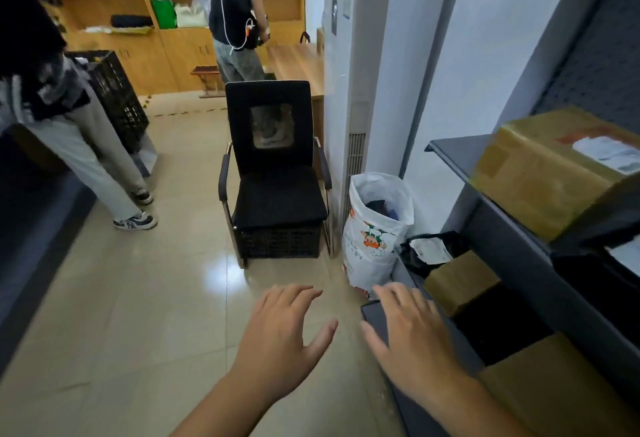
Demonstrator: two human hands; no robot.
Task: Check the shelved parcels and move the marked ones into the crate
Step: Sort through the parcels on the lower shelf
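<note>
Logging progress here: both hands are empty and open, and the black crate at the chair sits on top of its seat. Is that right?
One thing is off: the head view shows the black crate under the seat of the chair, not on top of it. The left hand and right hand are indeed empty and open.

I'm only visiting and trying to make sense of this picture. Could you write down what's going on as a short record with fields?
Left hand: open, empty, over the floor
Right hand: open, empty, over the lower shelf corner; contact unclear
Upper shelf: taped cardboard parcel with a label
Lower shelf: small brown box, black parcel, larger brown box
Crate: black, under the chair
Beside shelf: white printed bag
</note>
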